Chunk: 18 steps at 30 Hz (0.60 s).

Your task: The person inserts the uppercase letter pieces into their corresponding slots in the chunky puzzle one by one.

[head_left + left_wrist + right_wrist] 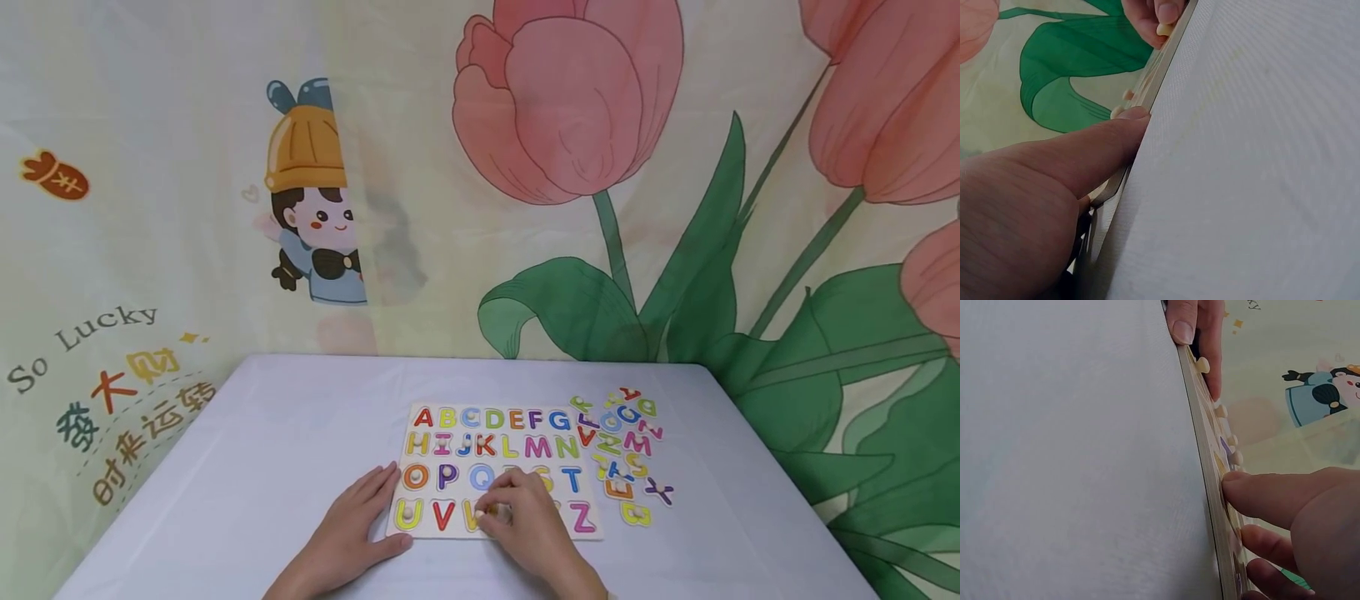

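A wooden alphabet puzzle board (495, 537) lies on the table with rows of colourful letters. My left hand (347, 525) rests at its left side, fingers stretched along the edge and thumb at the near corner; the left wrist view shows that thumb (1107, 147) against the board's side. Over the bottom row, my right hand (528, 521) pinches the small knob of a yellow letter piece (471, 517) at the W place. The pale knob (1164, 29) shows at its fingertips in the left wrist view. This hand hides several letters behind it.
Loose letter pieces lie in a heap right of the board, among them a purple X (660, 491), an orange E (619, 489) and a pink M (637, 442). Knobs stand up from seated pieces such as the orange O (415, 477). A printed curtain (420, 333) hangs behind the table.
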{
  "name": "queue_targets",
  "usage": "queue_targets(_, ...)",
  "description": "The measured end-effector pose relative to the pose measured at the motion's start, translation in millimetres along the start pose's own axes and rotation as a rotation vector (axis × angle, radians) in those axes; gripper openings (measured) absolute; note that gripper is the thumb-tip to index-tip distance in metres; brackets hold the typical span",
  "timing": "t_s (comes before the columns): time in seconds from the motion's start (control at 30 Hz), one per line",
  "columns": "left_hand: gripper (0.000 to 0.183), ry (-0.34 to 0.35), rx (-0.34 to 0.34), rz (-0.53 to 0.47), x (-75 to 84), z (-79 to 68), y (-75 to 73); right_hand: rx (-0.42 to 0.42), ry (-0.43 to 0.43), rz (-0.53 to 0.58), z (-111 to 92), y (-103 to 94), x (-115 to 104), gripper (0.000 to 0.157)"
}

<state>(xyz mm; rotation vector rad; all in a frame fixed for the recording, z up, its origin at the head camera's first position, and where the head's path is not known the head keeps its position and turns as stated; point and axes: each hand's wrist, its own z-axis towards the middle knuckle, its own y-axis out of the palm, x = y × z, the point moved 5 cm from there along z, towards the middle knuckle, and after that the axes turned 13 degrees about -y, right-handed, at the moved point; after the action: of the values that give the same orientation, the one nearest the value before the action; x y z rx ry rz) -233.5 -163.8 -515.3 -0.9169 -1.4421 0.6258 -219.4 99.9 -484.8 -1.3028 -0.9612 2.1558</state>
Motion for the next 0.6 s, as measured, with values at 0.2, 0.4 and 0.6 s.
queue_targets(0.2,0.103,-0.002,-0.009,0.016,-0.8,-1.7,-0.6,-0.139,-0.064,0.077,0,-9.8,2,0.015)
queue_targets(0.4,0.102,0.005,0.000,0.006,-0.9,-1.3,-1.7,-0.323,-0.120,0.264,11,-36.0,20,0.025)
queue_targets(0.6,0.103,0.003,0.005,0.009,-2.1,-0.4,-2.2,-0.178,-0.077,0.162,27,-76.7,54,0.021)
